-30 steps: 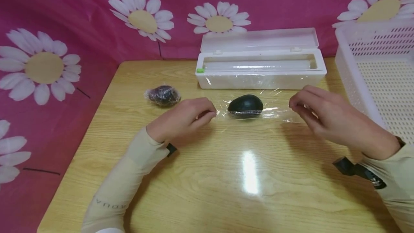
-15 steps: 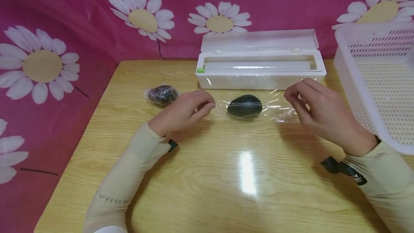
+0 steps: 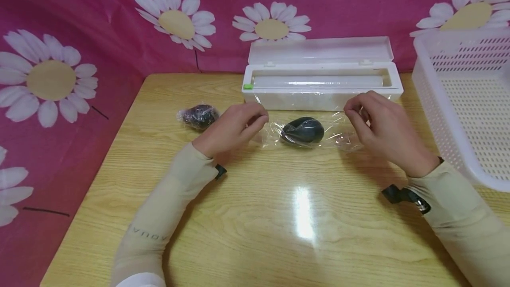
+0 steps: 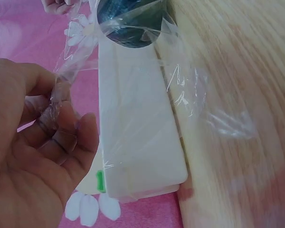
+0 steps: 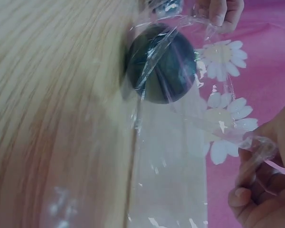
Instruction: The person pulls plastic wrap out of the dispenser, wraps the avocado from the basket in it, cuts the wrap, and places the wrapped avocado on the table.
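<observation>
A dark green avocado (image 3: 303, 130) lies on the wooden table (image 3: 255, 216) inside a sheet of clear cling film (image 3: 338, 133). My left hand (image 3: 238, 126) pinches the film's left end, and my right hand (image 3: 374, 121) pinches its right end. In the left wrist view the film (image 4: 133, 95) runs from my left hand (image 4: 52, 123) up over the avocado (image 4: 128, 23). The right wrist view shows the avocado (image 5: 162, 66) under the film, with my right hand (image 5: 263, 190) gripping a bunched edge. Both ends are lifted off the table.
A white cling film dispenser (image 3: 322, 84) stands open just behind the avocado. A wrapped dark fruit (image 3: 199, 116) lies to the left of my left hand. A white perforated basket (image 3: 466, 101) sits at the table's right edge. A pink daisy cloth hangs behind.
Both hands moved away from me and slightly inward, lifting the film's ends. The film now folds up over the avocado instead of lying flat.
</observation>
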The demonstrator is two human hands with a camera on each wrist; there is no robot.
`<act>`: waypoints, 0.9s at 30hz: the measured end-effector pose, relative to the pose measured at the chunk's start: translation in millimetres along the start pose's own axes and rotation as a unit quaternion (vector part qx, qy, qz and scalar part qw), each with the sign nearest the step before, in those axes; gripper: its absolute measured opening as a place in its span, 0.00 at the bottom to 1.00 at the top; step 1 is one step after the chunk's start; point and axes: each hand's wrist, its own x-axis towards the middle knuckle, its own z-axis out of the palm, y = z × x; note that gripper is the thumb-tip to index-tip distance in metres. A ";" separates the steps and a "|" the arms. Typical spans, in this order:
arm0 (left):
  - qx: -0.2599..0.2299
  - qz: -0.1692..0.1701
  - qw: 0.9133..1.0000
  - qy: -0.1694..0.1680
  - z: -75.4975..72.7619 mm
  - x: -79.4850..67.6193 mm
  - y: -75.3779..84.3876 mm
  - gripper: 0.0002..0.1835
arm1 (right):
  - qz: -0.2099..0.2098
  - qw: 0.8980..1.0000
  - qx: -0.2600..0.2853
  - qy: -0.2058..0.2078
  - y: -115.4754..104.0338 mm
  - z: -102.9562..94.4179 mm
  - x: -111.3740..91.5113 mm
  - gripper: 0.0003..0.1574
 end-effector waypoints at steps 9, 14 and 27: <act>-0.004 -0.018 1.000 0.025 4.6 12.7 -5.2 0.13 | 0.038 0.999 0.018 0.015 15.9 9.7 10.3 0.06; -0.006 -0.027 0.999 0.035 6.2 18.1 -9.1 0.13 | 0.053 0.998 0.025 0.018 24.6 12.0 13.9 0.06; 0.015 -0.053 0.998 0.021 18.7 31.5 -20.7 0.11 | 0.075 0.997 -0.010 -0.020 44.6 17.1 13.7 0.05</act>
